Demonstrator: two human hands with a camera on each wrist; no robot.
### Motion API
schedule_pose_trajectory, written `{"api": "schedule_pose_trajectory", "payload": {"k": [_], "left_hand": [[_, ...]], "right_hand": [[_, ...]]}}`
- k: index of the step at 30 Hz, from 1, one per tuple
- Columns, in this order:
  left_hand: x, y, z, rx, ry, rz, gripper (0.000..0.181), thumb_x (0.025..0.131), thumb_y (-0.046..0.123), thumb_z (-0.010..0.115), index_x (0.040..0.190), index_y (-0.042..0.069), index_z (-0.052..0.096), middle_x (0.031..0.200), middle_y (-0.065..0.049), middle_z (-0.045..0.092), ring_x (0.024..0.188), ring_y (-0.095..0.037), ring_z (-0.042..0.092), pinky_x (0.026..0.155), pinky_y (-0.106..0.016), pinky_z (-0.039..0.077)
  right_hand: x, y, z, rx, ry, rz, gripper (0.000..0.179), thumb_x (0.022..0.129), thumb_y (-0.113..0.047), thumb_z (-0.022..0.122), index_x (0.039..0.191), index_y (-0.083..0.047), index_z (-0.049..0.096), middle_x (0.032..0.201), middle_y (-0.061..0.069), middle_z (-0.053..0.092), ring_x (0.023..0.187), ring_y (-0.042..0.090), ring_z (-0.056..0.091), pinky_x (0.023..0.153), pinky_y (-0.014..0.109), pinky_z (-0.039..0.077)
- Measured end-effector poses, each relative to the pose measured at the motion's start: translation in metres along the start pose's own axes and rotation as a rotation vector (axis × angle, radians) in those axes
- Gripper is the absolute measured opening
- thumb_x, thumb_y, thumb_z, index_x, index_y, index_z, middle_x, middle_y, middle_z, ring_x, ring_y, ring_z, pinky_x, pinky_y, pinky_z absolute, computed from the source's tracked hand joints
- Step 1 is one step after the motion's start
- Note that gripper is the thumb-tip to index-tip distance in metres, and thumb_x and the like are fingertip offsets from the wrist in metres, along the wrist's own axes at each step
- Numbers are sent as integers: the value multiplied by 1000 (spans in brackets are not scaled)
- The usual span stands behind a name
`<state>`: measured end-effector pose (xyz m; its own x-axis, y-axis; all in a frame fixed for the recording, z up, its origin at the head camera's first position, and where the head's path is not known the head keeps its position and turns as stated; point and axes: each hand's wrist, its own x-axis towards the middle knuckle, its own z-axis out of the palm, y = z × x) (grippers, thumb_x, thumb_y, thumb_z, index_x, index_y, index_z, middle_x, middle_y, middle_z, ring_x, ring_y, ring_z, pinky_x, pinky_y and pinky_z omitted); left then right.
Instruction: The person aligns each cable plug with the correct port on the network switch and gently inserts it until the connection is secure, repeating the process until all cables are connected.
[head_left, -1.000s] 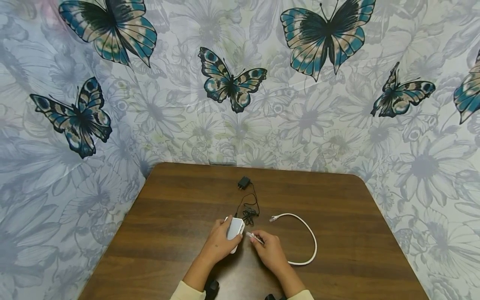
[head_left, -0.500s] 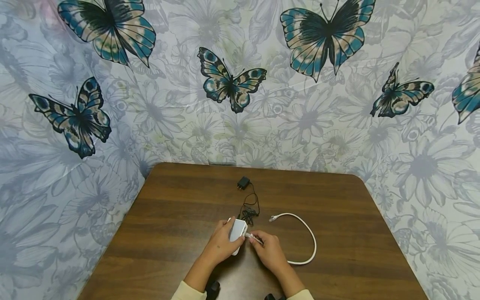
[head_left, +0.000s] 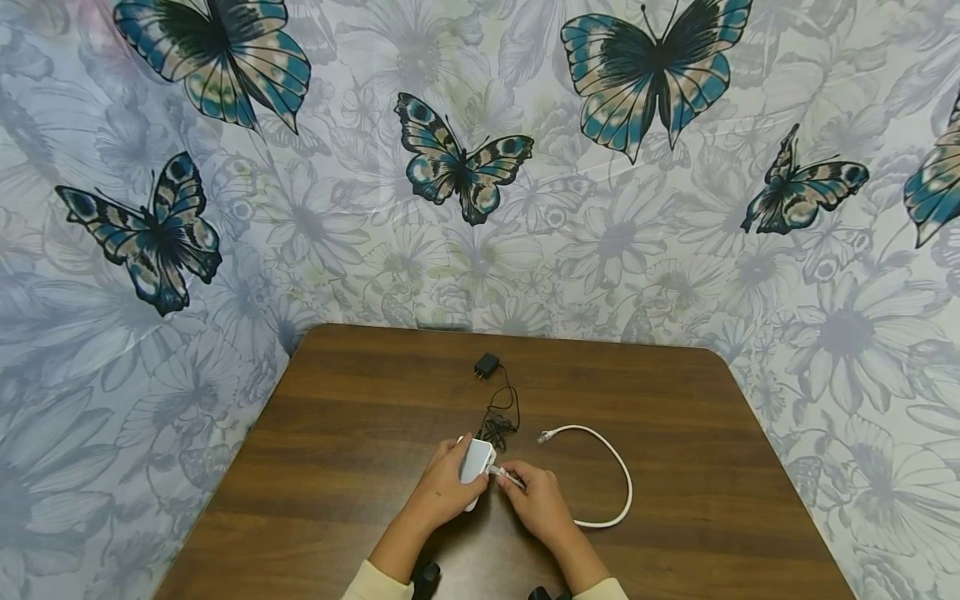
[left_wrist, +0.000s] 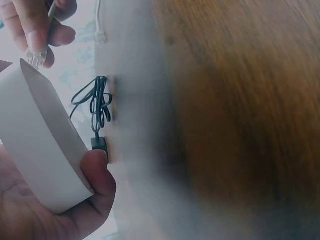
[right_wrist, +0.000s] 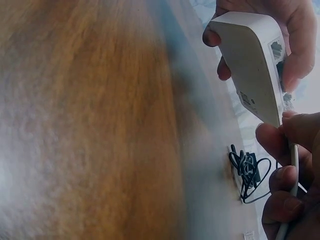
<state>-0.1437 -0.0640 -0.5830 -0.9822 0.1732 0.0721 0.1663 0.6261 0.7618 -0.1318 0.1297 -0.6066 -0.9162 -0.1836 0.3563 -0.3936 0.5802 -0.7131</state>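
Observation:
My left hand (head_left: 438, 493) grips a small white router (head_left: 475, 462) by its sides, thumb on the near edge. The right wrist view shows network ports in the side of the router (right_wrist: 245, 65). Between thumb and fingers my right hand (head_left: 538, 502) pinches one end of a white Ethernet cable (head_left: 631, 479). Its clear plug (right_wrist: 288, 101) is right at a port on the router's right side; fingers partly hide it. The cable's other end (head_left: 545, 437) lies loose on the table.
A black power adapter (head_left: 487, 365) lies toward the back of the brown wooden table (head_left: 360, 400). Its thin black cord (head_left: 498, 428) is bundled behind the router and runs to it. Behind the table hangs a butterfly-patterned cloth (head_left: 480, 275).
My left hand has moved the router slightly right, closing the gap to the plug in my right hand. The right hand has barely shifted. The adapter and loose cable end stay put.

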Motion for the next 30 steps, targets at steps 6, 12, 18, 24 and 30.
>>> {"api": "schedule_pose_trajectory", "payload": {"k": [6,12,18,24,30], "left_hand": [[-1,0,0,-2,-9,-13,77,82,33,74,148,6,45,139,-19,49,108,-27,57,84,-43,51],[-1,1,0,-9,-13,-13,77,81,32,74,147,5,46,135,-18,52,106,-27,57,83,-43,51],[-2,2,0,12,-25,-30,75,82,35,74,146,7,47,132,-17,55,105,-27,57,81,-45,51],[-3,1,1,22,-22,-34,76,81,35,75,146,7,47,133,-17,55,105,-27,57,81,-45,51],[-4,0,1,18,-35,-35,77,81,34,75,147,6,46,135,-17,53,105,-27,57,81,-45,51]], "right_hand": [[0,-1,0,1,3,-17,11,87,-13,77,97,-14,75,88,-6,74,75,1,62,65,24,52],[0,-2,1,4,-10,-28,10,87,-13,77,97,-14,75,86,-7,74,74,0,61,65,22,52],[-1,-4,0,19,-40,-38,9,89,-14,75,97,-13,76,87,-6,74,76,2,63,66,24,53],[-1,-4,-1,9,-51,-53,9,89,-14,75,97,-13,76,87,-6,74,76,1,63,66,24,53],[-2,-4,-2,6,-71,-53,10,88,-14,75,98,-13,76,85,-7,73,72,-1,60,63,22,51]]}}
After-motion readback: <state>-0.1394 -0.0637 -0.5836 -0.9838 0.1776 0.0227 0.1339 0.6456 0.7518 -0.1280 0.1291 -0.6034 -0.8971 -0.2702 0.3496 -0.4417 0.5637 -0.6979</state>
